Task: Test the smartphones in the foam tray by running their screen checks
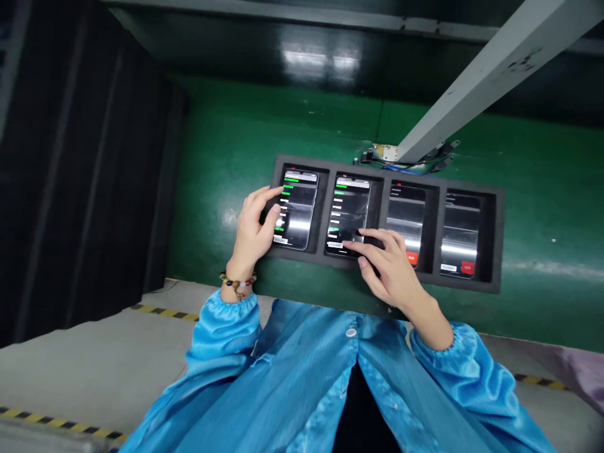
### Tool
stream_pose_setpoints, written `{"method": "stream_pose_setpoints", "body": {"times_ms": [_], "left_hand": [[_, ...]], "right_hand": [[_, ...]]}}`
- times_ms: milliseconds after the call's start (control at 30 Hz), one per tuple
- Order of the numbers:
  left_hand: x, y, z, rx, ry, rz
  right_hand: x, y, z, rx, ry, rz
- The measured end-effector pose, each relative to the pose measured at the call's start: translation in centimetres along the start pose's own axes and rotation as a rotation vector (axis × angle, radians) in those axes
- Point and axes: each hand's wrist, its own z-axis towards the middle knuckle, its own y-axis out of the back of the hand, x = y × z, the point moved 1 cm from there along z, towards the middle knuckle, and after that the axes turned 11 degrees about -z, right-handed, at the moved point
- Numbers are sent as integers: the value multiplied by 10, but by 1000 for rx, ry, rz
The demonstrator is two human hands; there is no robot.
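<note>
Several smartphones lie face up in a dark foam tray (302,257), one in each compartment. My left hand (255,223) is at the left edge of the leftmost phone (301,211), fingers spread and holding nothing. Over the lower part of the second phone (349,211) is my right hand (387,261), fingers apart, an index fingertip at the screen's bottom. Both these screens show lists in white and green text. The third phone (406,214) has a red button low on its screen, partly covered by my right hand. A red button also shows on the rightmost phone (460,233).
The tray sits on a green tabletop (226,145). Behind it, a grey metal post (472,82) slants up to the right, with cables (434,157) bunched at its foot. Tall black stacked material (85,157) stands on the left. Yellow-black tape (165,313) marks the floor.
</note>
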Motion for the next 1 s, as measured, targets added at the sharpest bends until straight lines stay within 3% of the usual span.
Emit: {"method": "stream_pose_setpoints", "body": {"times_ms": [167,367,633,1000], "left_hand": [[-8,-9,-14,3,25,20],[-17,-19,-28,-11,59,12],[-7,-20,-19,-99,102,-199],[-4,-19,-15,-52,135,-61]], "right_hand": [[-5,1,7,-68,-103,-43],[-14,3,-5,-49,-86,-61],[-15,2,-3,-94,-150,-98],[-16,-1,-8,-150,-173,-87]]}}
